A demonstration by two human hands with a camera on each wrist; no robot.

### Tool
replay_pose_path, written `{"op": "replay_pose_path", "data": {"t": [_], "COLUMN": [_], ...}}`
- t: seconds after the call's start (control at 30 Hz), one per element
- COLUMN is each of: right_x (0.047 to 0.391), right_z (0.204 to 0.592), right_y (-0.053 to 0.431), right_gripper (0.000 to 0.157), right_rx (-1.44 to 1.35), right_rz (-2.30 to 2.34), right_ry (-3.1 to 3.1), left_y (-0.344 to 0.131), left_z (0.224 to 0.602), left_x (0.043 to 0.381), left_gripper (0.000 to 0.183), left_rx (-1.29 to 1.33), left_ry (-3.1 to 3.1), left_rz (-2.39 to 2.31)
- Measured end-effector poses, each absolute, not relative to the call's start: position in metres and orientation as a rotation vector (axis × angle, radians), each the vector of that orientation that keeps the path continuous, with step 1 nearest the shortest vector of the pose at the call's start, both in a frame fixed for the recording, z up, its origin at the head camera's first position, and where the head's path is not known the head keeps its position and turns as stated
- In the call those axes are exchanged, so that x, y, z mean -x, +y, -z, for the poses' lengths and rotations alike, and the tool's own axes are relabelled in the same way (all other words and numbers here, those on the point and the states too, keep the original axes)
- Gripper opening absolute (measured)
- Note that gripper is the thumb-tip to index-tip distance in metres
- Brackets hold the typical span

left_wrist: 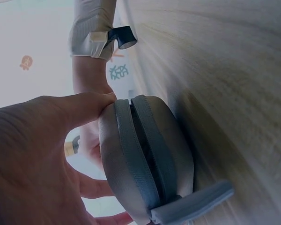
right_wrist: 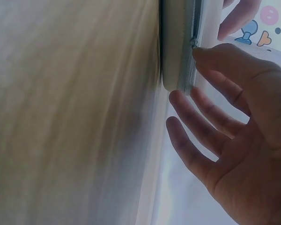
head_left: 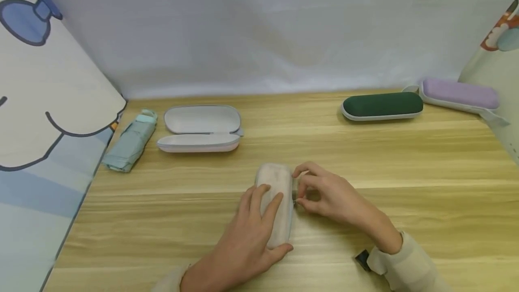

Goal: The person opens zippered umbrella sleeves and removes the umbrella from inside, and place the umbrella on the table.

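A pale zippered case lies lengthwise on the table between the two hands. My left hand holds it, fingers spread over the top and thumb at the near end. The left wrist view shows a grey zipper with a dark gap between its tapes and a grey tab sticking out beside it. At the case's right side, my right hand pinches the small zipper pull between thumb and index finger. Its other fingers are loosely bent near the case's end in the right wrist view.
An open case with a pale lining stands at the back left, beside a folded light-blue umbrella. At the back right lie a dark green case and a purple case. A white curtain hangs behind the table.
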State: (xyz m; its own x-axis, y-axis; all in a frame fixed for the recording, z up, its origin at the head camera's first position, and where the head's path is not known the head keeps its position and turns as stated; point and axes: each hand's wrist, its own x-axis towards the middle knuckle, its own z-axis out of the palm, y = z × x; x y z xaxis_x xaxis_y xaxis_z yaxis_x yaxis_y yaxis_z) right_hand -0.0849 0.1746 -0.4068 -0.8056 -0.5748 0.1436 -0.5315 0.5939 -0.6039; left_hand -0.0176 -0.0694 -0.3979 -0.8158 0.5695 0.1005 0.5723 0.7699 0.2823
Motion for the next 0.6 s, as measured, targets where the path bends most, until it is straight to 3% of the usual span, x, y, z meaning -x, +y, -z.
{"op": "replay_pose_path", "data": {"t": [0.6], "right_x": [0.0900], "right_z": [0.4081], "right_y": [0.1790], "right_gripper": [0.029], "right_rx": [0.910], "right_rz": [1.038], "right_ry": [2.789], "left_y": [-0.0709], "left_z": [0.3955], "left_x": [0.0195], "left_gripper": [0.090], "left_rx": [1.040], "left_ry": [-2.961], "left_rz": [0.519]}}
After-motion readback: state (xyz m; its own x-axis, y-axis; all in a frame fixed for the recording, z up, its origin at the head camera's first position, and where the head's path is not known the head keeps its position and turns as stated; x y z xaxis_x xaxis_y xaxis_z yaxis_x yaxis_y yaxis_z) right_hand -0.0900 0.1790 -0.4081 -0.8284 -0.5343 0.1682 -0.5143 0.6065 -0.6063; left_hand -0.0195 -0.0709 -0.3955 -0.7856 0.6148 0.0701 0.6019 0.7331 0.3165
